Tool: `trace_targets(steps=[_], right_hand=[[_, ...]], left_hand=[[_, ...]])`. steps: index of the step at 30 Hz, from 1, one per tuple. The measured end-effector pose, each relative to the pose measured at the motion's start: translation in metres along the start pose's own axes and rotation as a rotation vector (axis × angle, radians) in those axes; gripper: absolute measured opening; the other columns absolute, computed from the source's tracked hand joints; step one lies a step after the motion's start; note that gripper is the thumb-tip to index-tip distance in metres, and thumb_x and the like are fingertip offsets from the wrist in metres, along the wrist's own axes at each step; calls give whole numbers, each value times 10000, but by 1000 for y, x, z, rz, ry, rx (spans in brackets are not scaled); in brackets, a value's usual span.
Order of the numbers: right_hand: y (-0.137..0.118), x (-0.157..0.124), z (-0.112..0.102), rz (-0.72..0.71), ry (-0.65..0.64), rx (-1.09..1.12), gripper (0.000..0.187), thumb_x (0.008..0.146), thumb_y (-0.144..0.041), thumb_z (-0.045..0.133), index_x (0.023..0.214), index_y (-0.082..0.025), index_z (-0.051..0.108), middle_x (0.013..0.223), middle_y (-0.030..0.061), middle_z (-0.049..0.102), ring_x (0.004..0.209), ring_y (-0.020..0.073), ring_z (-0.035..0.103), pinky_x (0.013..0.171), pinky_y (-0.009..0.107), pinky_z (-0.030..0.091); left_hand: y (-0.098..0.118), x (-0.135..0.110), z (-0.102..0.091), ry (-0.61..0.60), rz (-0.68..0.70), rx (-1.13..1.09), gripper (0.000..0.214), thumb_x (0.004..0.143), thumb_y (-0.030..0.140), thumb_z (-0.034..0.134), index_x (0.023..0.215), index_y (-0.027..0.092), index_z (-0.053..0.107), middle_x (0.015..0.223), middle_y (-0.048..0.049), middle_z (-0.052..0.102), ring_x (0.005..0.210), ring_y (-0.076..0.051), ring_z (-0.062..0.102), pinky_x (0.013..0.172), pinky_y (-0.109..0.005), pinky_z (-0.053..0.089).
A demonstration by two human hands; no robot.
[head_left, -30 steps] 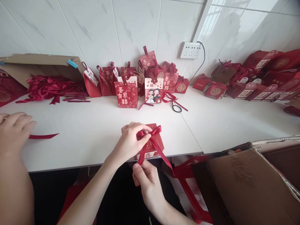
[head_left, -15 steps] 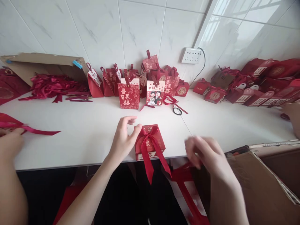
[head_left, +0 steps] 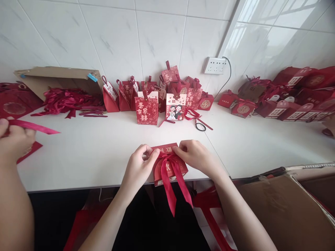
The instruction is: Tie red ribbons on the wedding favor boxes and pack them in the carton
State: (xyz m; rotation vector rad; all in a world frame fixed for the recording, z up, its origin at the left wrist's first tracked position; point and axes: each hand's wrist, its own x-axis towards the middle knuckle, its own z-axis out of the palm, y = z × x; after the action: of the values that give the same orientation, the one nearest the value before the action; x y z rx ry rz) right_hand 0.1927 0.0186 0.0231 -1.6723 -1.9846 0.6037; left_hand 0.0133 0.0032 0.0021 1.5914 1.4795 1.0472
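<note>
A red gift box (head_left: 167,148) with gold lettering lies at the table's front edge. Tied across its top is a red ribbon (head_left: 169,190) in a bow, its two tails hanging past the edge. My left hand (head_left: 141,165) is closed in a pinch on the bow's left loop, by the box's upper left side. On the opposite side, my right hand (head_left: 197,156) pinches the right loop. Both sets of fingertips partly cover the loops.
Finished-looking red boxes (head_left: 146,111) stand along the wall. Scissors (head_left: 200,126) lie behind my right hand. A cardboard box (head_left: 60,75) with ribbons (head_left: 62,103) is at left. Another person's hand (head_left: 18,139) holds ribbon there. A large carton (head_left: 282,205) stands at front right.
My right hand has moved left from beyond the table edge onto the bow's right loop. My left hand has closed on the left loop. The other person's hand at left has risen.
</note>
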Motion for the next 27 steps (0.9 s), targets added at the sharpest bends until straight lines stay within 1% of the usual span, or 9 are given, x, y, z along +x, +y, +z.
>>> trace_targets(steps=[2,4,9,13,15,18,21,24,27], right_hand=[[3,-10,1,18,-18,136,355,838,-411,479,556,-207,404,515,-29,493,481,103,414,487,241,306],[4,-19,3,84,-19,223,395,842,-502,474,587,-204,426,543,-26,518,497,105,440,497,239,333],[2,-21,6,176,-45,258,523,865,-584,386,502,-211,334,455,-43,358,439,92,320,455,250,277],[-1,-8,4,257,-28,257,590,870,-617,314,445,-208,350,428,-20,363,414,96,333,460,268,286],[-3,-2,3,252,-33,207,565,851,-574,383,429,-214,276,419,-36,301,420,87,267,451,267,255],[-1,0,5,189,-68,206,469,807,-388,466,467,-213,196,455,-60,197,454,79,172,435,259,188],[6,-6,11,137,-70,369,354,786,-309,446,505,-210,256,482,-63,247,452,73,231,434,238,198],[11,-17,20,114,-15,577,300,804,-340,445,557,-207,341,511,-62,326,460,75,310,438,220,244],[13,-28,27,96,61,688,286,813,-358,473,593,-204,373,536,-66,351,468,72,330,442,206,283]], left_hand=[[1,-6,3,24,-20,-61,350,825,444,520,617,210,364,564,56,373,501,-91,404,484,-212,346],[1,-10,7,50,-31,-88,335,829,434,524,627,215,372,553,56,364,492,-94,387,467,-214,333],[-2,-11,14,87,-19,-108,325,836,409,522,621,214,376,558,46,367,521,-102,389,468,-218,319],[-5,-7,15,80,-28,-99,336,821,407,542,615,203,371,570,49,350,526,-92,346,473,-215,291],[-5,-5,14,77,-44,-96,355,814,412,547,605,197,357,561,56,312,518,-85,309,475,-211,277],[-5,-3,14,70,-57,-92,373,814,405,536,586,191,333,548,61,271,507,-78,276,473,-207,261],[-6,-3,14,64,-60,-113,357,820,397,523,591,193,340,538,64,279,490,-76,278,458,-207,249],[-8,-7,15,86,-63,-154,343,826,398,516,597,196,360,532,65,286,476,-76,277,444,-212,237],[-11,-12,17,112,-58,-185,334,829,385,513,596,196,366,537,63,295,489,-80,290,456,-213,248]])
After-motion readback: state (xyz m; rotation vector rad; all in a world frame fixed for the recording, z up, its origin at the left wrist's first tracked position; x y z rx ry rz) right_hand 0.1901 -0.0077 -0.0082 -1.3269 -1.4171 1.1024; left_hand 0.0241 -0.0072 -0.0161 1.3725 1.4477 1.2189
